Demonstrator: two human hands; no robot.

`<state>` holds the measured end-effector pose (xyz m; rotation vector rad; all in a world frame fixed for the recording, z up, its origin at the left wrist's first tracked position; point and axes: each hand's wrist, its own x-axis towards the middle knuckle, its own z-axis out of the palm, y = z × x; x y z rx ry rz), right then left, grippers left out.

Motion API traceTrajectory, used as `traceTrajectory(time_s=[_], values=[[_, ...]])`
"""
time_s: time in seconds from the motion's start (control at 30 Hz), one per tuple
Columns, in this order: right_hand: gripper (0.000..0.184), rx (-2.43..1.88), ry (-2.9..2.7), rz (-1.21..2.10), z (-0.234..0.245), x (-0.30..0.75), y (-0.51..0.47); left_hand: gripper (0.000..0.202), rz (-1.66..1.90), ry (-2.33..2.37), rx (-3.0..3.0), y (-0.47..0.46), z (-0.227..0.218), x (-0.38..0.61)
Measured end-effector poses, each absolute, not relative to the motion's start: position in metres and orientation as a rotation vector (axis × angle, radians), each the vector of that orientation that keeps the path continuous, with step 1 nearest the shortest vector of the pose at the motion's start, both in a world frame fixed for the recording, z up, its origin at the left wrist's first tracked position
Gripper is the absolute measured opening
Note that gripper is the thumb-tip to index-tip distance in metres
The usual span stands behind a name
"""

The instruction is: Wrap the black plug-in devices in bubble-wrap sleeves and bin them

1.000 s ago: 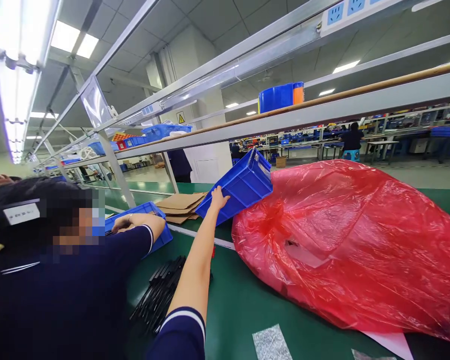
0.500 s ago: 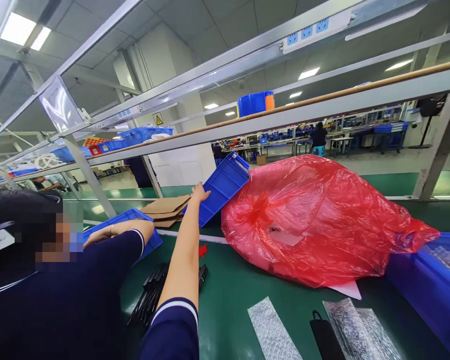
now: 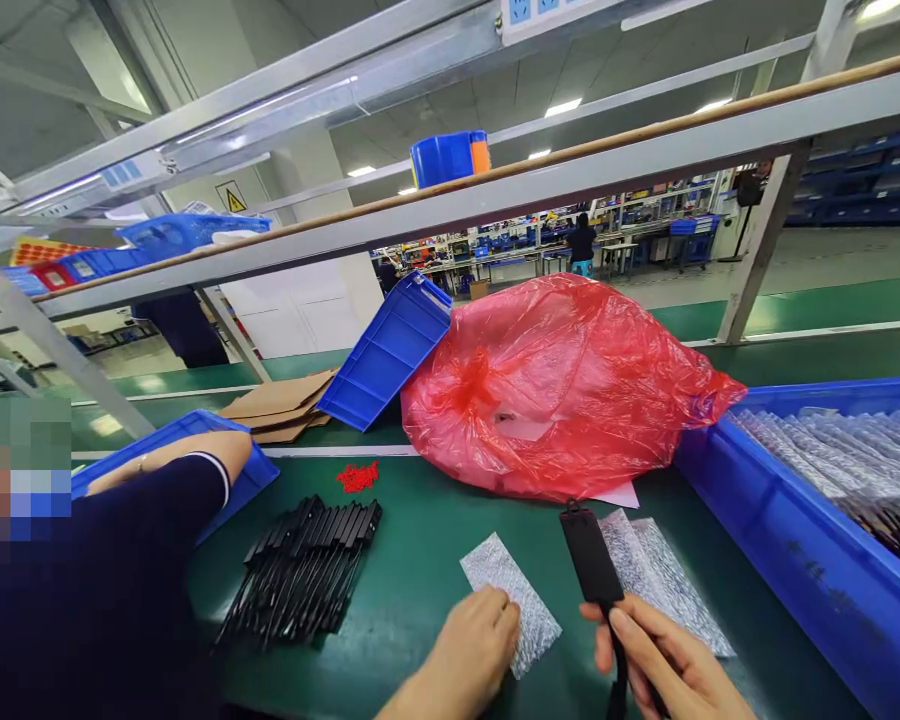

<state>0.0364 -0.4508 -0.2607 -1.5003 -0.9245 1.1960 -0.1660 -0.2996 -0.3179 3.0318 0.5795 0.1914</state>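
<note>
My right hand [image 3: 656, 655] is closed around the cable end of a flat black device [image 3: 592, 555], which has a small loop at its top and points up and away from me. My left hand [image 3: 476, 640] has its fingers curled down onto a bubble-wrap bag [image 3: 510, 595] lying on the green table, gripping it near its left edge. More bubble-wrap bags [image 3: 667, 570] lie just beyond the device. Left of my hands rests a row of black cabled devices [image 3: 307, 560], with a small heap of red pieces [image 3: 358, 477] behind it.
A big red plastic bag [image 3: 570, 390] fills the back middle, a tilted blue bin [image 3: 390, 350] leaning beside it. At right stands a blue crate [image 3: 802, 530] of bubble-wrapped items. A co-worker's arm [image 3: 187, 465] reaches over another blue bin at left. Flattened cardboard [image 3: 277, 405] lies behind.
My left hand has left the tilted blue bin and come down onto the bubble-wrap bag. My right hand has appeared, holding the black device that lay on the table. The view has swung right.
</note>
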Motion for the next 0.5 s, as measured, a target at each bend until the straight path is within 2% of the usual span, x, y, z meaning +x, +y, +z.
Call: traceTrajectory(time_s=[0.1, 0.23, 0.4, 0.5], values=[[0.081, -1.485, -0.919, 1.183, -0.253, 0.027, -0.454, 0.007, 0.077, 0.810, 2.894, -0.331, -0.337, -0.162], [0.070, -1.523, -0.814, 1.075, -0.259, 0.017, -0.461, 0.020, -0.043, 1.004, 2.741, -0.340, -0.321, -0.150], [0.063, -1.615, -0.885, 0.882, -0.269, 0.012, -0.467, 0.006, -0.093, 0.999, 2.616, -0.344, -0.308, -0.145], [0.053, -1.713, -0.904, 0.771, -0.273, 0.009, -0.472, 0.008, 0.024, 0.961, 2.536, -0.341, -0.310, -0.150]])
